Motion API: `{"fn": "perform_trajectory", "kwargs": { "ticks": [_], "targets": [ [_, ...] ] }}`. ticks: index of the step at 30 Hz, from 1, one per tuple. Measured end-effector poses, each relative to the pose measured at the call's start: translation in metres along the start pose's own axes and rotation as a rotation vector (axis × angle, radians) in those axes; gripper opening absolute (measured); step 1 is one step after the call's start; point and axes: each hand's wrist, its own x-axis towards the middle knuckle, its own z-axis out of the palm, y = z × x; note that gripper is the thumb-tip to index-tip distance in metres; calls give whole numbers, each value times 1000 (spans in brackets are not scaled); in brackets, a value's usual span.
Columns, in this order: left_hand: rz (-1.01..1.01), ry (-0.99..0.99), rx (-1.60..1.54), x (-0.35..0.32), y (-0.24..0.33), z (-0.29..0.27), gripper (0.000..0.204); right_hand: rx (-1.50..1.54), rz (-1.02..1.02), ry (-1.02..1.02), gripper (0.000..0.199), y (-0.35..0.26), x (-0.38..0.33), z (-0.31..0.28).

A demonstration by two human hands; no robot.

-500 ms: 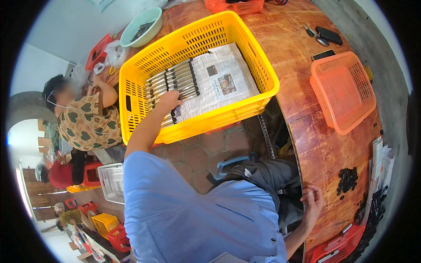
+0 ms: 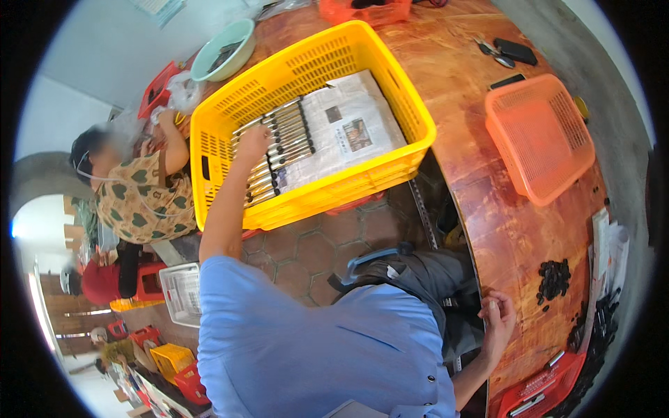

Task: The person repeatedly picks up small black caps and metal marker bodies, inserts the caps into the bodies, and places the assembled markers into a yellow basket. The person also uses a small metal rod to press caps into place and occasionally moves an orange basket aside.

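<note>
In the yellow crate (image 2: 390,83), left hand (image 2: 252,139) lies flat on metal rods (image 2: 279,150).

The scene is lit brightly and evenly by daylight, with saturated colours. A soft sheen is seen on the polished wooden surface (image 2: 481,160), and small glints are caught on the metal rods (image 2: 282,143) in the yellow crate (image 2: 390,90). Shadows are faint and short. Strong fisheye bending is shown toward the rim, which is closed off by a black circular border. The far left edge is overexposed, and detail there is smeared and soft.
</note>
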Motion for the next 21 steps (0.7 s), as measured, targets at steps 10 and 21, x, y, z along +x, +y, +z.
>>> {"fn": "perform_trajectory", "kwargs": {
  "ticks": [10, 21],
  "targets": [
    [621, 537, -320, -54, 222, -74, 14, 159, -64, -46, 20, 2, 2, -8],
    [1346, -236, -820, -213, 502, 30, 12, -118, -351, 912, 12, -5, -105, -109]
  ]
}}
